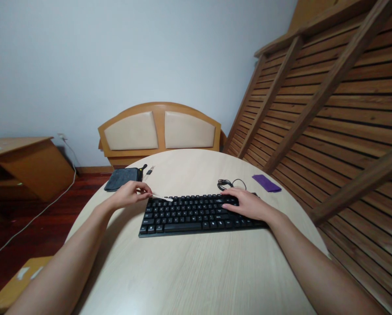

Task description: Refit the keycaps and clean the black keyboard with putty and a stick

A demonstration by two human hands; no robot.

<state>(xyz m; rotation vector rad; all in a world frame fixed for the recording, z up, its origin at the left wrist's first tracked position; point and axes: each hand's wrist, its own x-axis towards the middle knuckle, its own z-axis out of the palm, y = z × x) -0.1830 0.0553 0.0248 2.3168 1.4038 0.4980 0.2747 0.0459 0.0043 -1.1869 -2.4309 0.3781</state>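
A black keyboard [189, 214] lies on the round table, its long front edge toward me. Pinched between the fingertips of my left hand [132, 194] is a slim white stick with a thicker end, like a cotton swab [164, 198]. Its thick end reaches over the top row of keys at the keyboard's left part. My right hand [246, 203] rests on the keyboard's right end, thumb and forefinger apart, covering the keys under it. Behind that hand lies a coiled black cable [227, 183].
On the pale round table [196, 271], a dark grey cloth or pouch [122, 178] lies far left, beside a small black item with a metal end [150, 171]. A folded purple cloth [267, 183] lies far right. Wooden slats [330, 109] lean close on the right.
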